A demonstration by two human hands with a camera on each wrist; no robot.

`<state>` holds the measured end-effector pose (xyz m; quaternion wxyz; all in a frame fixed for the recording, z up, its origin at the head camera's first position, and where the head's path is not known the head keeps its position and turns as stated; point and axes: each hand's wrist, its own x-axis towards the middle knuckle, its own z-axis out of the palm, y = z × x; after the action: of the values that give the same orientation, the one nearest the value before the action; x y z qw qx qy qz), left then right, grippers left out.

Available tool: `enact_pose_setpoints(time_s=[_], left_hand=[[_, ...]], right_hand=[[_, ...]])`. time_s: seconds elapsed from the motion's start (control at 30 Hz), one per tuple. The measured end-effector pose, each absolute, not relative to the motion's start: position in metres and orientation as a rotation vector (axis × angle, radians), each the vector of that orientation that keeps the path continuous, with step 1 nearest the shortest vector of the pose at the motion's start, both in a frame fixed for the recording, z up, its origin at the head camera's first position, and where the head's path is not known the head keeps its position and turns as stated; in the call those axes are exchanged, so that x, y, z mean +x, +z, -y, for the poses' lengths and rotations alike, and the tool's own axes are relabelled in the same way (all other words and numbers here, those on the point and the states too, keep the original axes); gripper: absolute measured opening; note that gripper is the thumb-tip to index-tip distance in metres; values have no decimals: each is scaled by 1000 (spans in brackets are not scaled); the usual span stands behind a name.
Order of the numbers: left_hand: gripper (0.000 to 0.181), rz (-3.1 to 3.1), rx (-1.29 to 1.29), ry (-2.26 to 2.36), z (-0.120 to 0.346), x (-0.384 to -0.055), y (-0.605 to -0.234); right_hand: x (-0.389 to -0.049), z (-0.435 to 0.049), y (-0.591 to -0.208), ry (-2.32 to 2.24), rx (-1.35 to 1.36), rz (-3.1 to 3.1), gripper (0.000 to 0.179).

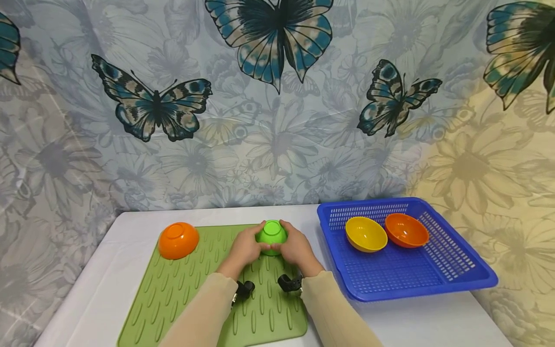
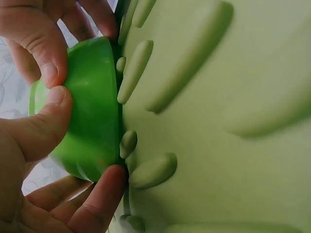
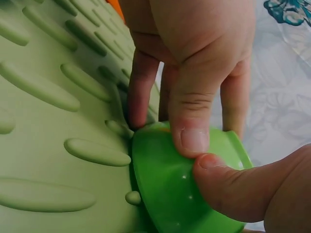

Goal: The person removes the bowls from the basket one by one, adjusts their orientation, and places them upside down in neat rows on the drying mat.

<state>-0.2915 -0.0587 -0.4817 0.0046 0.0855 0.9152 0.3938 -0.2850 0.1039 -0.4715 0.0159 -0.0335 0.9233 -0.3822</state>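
A green bowl (image 1: 272,233) sits upside down at the back right of a ridged green mat (image 1: 195,289). My left hand (image 1: 246,247) grips its left side and my right hand (image 1: 297,245) its right side. In the left wrist view both thumbs meet on the near wall of the green bowl (image 2: 95,111), with fingers curved round the sides. The bowl's rim lies against the mat's ridges. The right wrist view shows the same thumbs pressed to the green bowl (image 3: 170,184). At the mat's back left corner, an orange bowl (image 1: 178,242) also stands upside down.
Right of the mat, a blue plastic basket (image 1: 381,284) holds a yellow bowl (image 1: 366,234) and another orange bowl (image 1: 406,231), both right side up. A white cloth covers the table (image 1: 95,274). Behind it hangs a butterfly-patterned curtain (image 1: 277,130).
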Motion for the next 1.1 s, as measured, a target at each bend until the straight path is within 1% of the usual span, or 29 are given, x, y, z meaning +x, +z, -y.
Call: enact_pose_setpoints(time_s=[0.27,0.87,1.0,1.1], left_hand=[[73,-2890,281,1224,55,-291,-485],[73,-2883,291,1207,56,-292,-484],[75,-2877,296,1229,56,-291,-484],[75,-2876,292,1226,56,-291,-484]], right_hand=[[-286,-102,-469,-1098,-85,-2907,78],[-283,-99,-472,-1121,-89,-2906,79],[-271,-98,-459,-1036,-129,-2917,78],[-256,-104,-431,-940,-193,-2926,78]])
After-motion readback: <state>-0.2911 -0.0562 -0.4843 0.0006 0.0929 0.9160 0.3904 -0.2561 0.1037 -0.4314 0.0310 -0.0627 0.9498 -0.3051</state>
